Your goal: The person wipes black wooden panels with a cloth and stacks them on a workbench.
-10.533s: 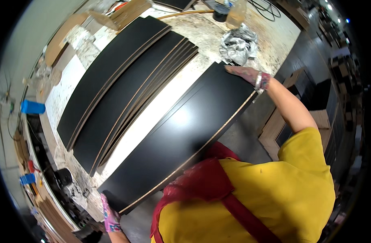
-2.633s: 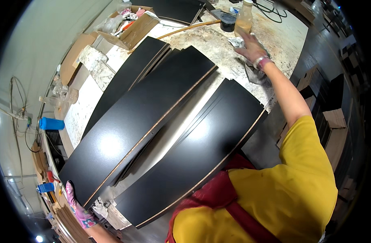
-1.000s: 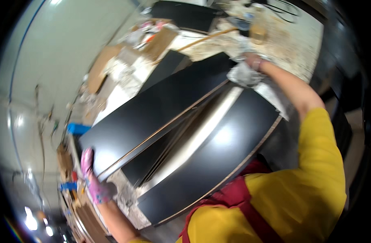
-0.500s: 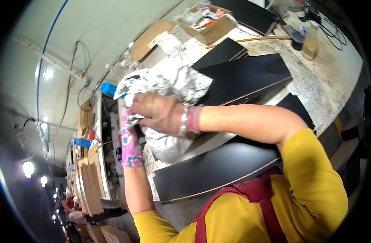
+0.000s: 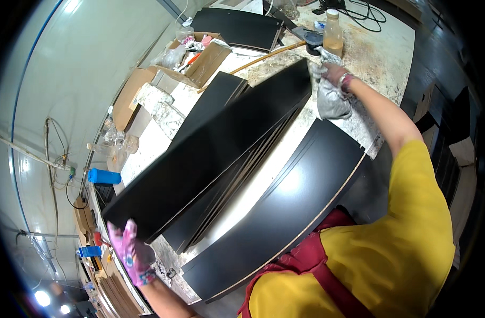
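A long black panel (image 5: 210, 143) lies slantwise over a stack of similar dark panels (image 5: 200, 225). My left hand (image 5: 132, 253), in a pink flowered glove, grips its near left end, one finger over the top face and another at the edge. Part of that grip is hidden. At the far right end, my right hand (image 5: 335, 76), in a brownish glove, is closed on a crumpled grey-white cloth (image 5: 333, 102) beside the panel's tip. Closer to my body is another wide black panel (image 5: 274, 212) with a curved, pale front edge.
An open cardboard box (image 5: 203, 66) of odds and ends stands at the back. Beyond it lie more black panels (image 5: 237, 26). A bottle (image 5: 332, 34) and a dark cup (image 5: 313, 42) stand back right. Clear bottles (image 5: 115, 144) and a blue container (image 5: 103, 176) are on the left.
My hands have moved apart, the left to the panel's near end, the right to its far end with the cloth. The cloth is off the panel's left part, and the view has turned.
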A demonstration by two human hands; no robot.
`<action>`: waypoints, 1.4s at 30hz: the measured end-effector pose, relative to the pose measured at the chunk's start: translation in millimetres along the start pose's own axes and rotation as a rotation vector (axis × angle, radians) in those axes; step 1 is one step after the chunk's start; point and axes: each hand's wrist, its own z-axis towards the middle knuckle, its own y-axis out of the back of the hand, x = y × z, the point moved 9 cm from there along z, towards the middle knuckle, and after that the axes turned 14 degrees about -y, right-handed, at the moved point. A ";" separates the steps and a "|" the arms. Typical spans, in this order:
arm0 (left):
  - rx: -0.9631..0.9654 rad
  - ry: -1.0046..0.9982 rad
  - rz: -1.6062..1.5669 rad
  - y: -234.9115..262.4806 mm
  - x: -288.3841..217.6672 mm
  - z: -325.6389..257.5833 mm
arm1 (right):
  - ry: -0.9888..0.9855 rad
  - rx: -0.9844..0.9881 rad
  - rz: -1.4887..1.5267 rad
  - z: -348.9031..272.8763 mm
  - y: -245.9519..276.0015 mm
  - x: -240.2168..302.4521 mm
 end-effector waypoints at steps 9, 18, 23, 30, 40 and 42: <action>0.782 -1.125 0.738 -92.0 -199.1 -63.7 | 1.290 -0.238 0.840 -261.2 212.1 258.2; 0.878 -1.305 0.846 -114.9 -189.2 -76.6 | 0.964 0.293 0.561 -243.5 93.1 239.9; 0.849 -1.279 0.818 -107.0 -182.5 -65.5 | 0.235 0.160 0.262 -51.4 -15.1 37.3; 0.845 -1.261 0.927 -111.8 -189.4 -81.9 | 0.071 -0.175 0.424 -30.5 60.8 25.5; 0.778 -1.108 0.894 -99.5 -161.4 -73.1 | 0.928 -0.206 0.223 -226.2 48.5 122.6; 0.862 -1.219 0.940 -86.7 -141.2 -58.7 | 0.253 0.286 0.441 -129.0 3.2 29.7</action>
